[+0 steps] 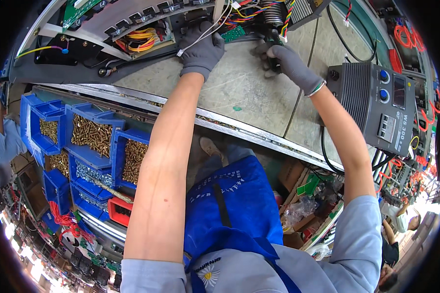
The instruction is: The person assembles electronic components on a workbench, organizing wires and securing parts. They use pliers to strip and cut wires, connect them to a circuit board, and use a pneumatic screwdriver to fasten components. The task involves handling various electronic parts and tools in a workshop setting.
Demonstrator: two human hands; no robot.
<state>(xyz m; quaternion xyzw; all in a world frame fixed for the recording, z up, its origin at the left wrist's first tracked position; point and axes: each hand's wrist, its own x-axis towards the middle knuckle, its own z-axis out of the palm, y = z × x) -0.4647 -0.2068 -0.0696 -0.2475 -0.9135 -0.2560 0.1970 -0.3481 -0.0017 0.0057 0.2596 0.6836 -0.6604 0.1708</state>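
My left hand [200, 52], in a grey glove, reaches into the near side of an open metal chassis [102, 22]. Its fingers bend around a dark part inside, and their tips are hidden. A thin white cable [211, 30] with a small plug runs across the back of this glove. To the right, over the bench top, my gloved right hand [289, 62] is closed round a black power screwdriver [274, 62]. A metal coil spring [274, 13] stands just above that tool. Bundled yellow wires [143, 39] and a small green circuit board [233, 33] sit near my left hand.
A dark unit with blue knobs [376, 105] stands at the bench's right. Blue bins of brass screws [91, 134] hang below the left edge, with a red bin [120, 211] under them. The metal bench edge [239, 128] runs in front of me. Other people are at far right.
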